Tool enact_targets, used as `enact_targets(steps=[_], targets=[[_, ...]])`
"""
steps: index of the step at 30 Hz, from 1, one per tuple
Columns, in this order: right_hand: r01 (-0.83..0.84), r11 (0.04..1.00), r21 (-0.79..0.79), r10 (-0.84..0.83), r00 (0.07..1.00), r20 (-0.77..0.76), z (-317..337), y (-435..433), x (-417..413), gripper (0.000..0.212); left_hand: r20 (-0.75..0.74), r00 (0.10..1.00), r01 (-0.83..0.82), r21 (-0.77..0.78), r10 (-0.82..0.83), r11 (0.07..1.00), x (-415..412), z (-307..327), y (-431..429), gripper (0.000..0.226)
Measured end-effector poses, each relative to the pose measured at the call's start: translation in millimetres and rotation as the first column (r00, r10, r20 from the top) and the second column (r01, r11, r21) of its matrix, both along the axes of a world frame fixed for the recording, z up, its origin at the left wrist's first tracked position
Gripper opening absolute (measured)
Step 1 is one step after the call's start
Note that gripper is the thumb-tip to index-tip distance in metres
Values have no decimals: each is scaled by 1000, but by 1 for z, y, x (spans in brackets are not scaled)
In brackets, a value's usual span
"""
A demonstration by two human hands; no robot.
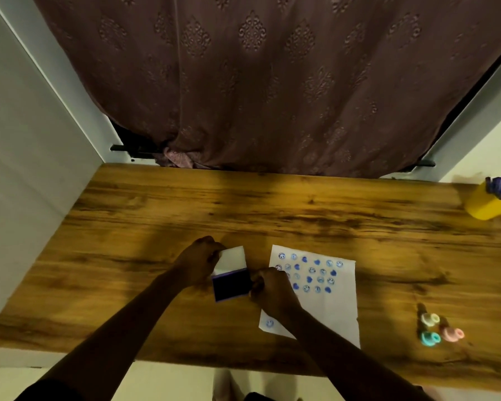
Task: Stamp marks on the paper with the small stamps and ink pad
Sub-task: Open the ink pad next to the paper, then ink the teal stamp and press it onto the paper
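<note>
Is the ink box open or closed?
Open. The ink pad shows its dark ink surface, and its white lid is tipped up behind it, held by the left hand.

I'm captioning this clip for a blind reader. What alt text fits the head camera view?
Two bare hands hold an open ink pad on a wooden table: the left hand grips its raised white lid, the right hand its near right edge. Beside it lies a paper covered with blue stamped marks, with three small stamps and a yellow pen cup farther right.
</note>
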State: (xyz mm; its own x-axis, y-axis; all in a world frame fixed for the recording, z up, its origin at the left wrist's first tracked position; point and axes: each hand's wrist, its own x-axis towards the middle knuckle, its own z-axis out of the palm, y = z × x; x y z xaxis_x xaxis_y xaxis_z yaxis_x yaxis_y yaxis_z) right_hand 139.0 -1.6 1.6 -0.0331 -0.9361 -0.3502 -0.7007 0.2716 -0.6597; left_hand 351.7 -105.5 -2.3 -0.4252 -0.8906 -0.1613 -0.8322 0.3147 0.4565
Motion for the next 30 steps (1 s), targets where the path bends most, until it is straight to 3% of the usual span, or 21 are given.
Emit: enact_targets(steps=[12,18,24,30], targets=[[10,1000,-20,-10,999,35,3,5,-1,14,77,994,-81,-20,82,997,-6,-5,5,35],[29,999,-44,-23,993,119,14,12,-20,16,-49,995,-91,-119,86,989,-27,10,21,39],[148,982,-119,-136,986,100,28,26,-66,30,-212,975,-75,-28,67,997,-92,29,52,26],[227,957,-179,-216,973,79,49,55,-121,30,-348,937,16,11,-11,1000,-166,31,85,22]])
